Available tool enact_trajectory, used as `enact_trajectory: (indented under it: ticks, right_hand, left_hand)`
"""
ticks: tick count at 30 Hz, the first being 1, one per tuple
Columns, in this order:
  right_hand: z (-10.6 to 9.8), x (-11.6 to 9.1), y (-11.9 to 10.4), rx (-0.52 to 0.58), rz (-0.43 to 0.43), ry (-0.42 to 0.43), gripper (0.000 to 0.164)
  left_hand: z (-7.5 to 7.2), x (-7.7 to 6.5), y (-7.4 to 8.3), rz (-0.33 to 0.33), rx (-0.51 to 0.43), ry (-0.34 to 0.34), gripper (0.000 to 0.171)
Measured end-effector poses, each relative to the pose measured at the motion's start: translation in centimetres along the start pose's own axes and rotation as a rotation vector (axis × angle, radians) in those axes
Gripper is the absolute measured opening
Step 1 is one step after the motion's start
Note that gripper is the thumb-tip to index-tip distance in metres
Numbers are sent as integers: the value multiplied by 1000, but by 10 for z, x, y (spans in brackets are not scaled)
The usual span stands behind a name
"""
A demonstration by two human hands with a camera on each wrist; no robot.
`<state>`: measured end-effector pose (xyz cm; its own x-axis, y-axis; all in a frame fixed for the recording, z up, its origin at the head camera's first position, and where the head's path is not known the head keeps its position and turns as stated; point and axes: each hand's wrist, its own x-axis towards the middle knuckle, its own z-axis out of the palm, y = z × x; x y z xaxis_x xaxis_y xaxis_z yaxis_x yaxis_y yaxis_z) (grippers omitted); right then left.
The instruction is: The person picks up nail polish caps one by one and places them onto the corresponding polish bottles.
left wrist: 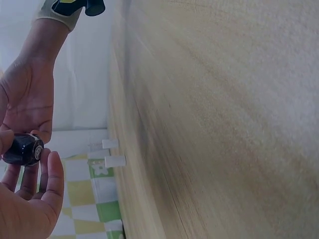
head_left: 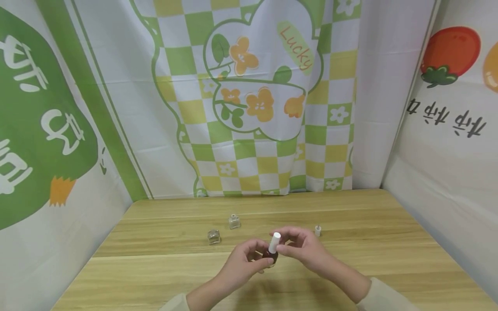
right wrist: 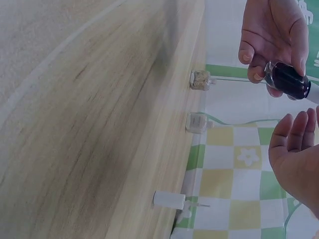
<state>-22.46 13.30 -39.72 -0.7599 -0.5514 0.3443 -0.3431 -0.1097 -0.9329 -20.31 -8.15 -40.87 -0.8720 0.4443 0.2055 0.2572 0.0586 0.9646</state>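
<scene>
My left hand point(head_left: 243, 261) grips a dark nail polish bottle point(head_left: 270, 256) by its glass body, raised above the table and tilted. Its long white cap point(head_left: 274, 242) points upward. From the other side, my right hand point(head_left: 305, 247) has thumb and fingers at this cap, pinching it. The bottle's round base point(left wrist: 38, 152) shows in the left wrist view, between the left fingers. In the right wrist view the dark glass point(right wrist: 289, 79) shows clearly, while most of the cap is cut off by the frame's edge.
Two uncapped clear glass bottles point(head_left: 214, 236) point(head_left: 234, 221) stand left of the hands on the wooden table point(head_left: 163, 268). To the right, a white cap with its brush point(right wrist: 169, 199) stands brush upward. The left wrist view shows two white caps point(left wrist: 115, 161). Printed cloth point(head_left: 241, 164) hangs behind the table.
</scene>
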Motion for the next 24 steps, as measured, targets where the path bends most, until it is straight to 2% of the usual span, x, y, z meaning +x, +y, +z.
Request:
enact_trajectory:
  ticks: [4,12,18,24]
  right_hand:
    - [2,0,-1,14,2,-21,28]
    - [5,1,-3,-15,-4,-4,20]
    - [7,0,-5,-36,7,23,15]
    - [11,1,-7,-77,17,70,19]
  left_hand:
    - [0,1,-1,-7,0,-7,21]
    - [1,0,2,-17,9,-14,21]
    - [1,-1,5,-23,0,-4,20]
    - [1,-1,4,-17,0,1,20]
